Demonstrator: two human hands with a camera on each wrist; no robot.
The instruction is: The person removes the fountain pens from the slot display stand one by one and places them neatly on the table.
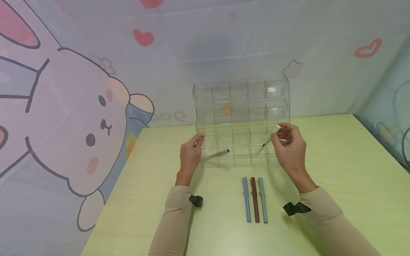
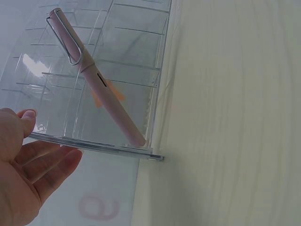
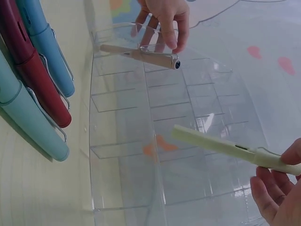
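Head view: green table [image 1: 336, 170] (cartoon backdrop [image 1: 80, 117])

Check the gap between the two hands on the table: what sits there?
In the head view, the clear acrylic organizer stands between the left hand and right hand, with a pink pen already in a bottom-row slot.

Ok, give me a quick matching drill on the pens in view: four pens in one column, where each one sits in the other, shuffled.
Pens:
1. pink pen
2. cream pen
3. blue pen
4. dark red pen

Places:
A. on the table, middle of the row of three
B. held in the right hand
C. leaning in the clear organizer by the left hand
D. on the table, leftmost of the row

Pairs: 1-C, 2-B, 3-D, 4-A
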